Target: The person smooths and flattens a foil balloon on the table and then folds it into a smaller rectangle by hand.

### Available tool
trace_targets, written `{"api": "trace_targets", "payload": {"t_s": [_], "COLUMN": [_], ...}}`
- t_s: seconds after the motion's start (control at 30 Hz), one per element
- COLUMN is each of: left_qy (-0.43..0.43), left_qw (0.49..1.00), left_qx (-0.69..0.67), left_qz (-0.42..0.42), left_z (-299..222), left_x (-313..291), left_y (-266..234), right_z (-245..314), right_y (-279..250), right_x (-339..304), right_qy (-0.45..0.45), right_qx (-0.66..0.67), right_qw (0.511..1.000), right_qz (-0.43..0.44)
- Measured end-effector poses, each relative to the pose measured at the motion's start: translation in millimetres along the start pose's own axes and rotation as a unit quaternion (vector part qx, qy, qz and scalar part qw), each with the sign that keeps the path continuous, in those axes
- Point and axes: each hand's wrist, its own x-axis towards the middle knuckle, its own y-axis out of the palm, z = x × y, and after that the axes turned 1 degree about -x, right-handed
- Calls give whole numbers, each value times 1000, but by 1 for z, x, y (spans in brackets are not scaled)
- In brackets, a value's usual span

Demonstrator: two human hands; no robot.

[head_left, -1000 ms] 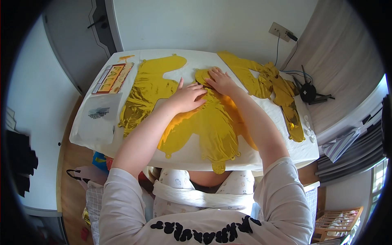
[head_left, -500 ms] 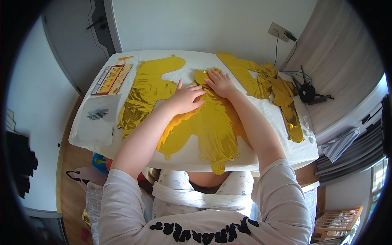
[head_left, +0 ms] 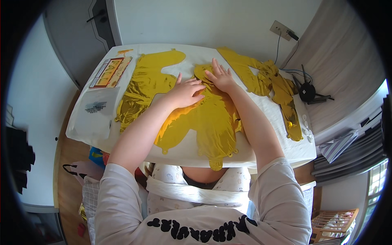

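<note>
A flat gold foil balloon (head_left: pixel 214 126) lies in the middle of the white-covered table, its near tab hanging at the front edge. My left hand (head_left: pixel 187 92) rests on its far part with the fingers spread and the thumb side toward me. Just right of it, my right hand (head_left: pixel 221 77) is open, palm down over the same foil, fingers pointing away. Neither hand grips anything. A second gold foil balloon (head_left: pixel 157 75) is spread out to the left. On the right, a third gold foil piece (head_left: pixel 261 75) lies crumpled along the far and right edges.
A printed packet (head_left: pixel 109 72) and a clear plastic bag (head_left: pixel 92 116) lie on the left of the table (head_left: pixel 249 152). A black router (head_left: pixel 307 92) with antennas stands at the right edge, beside cables and small white rolls (head_left: pixel 307 126). A wall socket (head_left: pixel 281 29) is behind.
My right hand has shifted slightly and its fingers have lifted and spread apart. The left hand stays almost in place. The whole view has tilted a little.
</note>
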Motion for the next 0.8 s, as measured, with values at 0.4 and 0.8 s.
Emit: {"api": "trace_targets", "payload": {"t_s": [0.4,0.8], "left_qy": [-7,7], "left_qw": [1000,999], "left_qx": [-10,-42], "left_qz": [16,-12], "left_z": [3,10], "left_x": [3,6], "left_y": [5,10], "right_z": [-59,-40], "right_y": [-72,-123], "right_x": [-109,-267], "right_qy": [163,268], "right_qx": [78,214], "right_qw": [984,914], "right_qz": [-9,219]}}
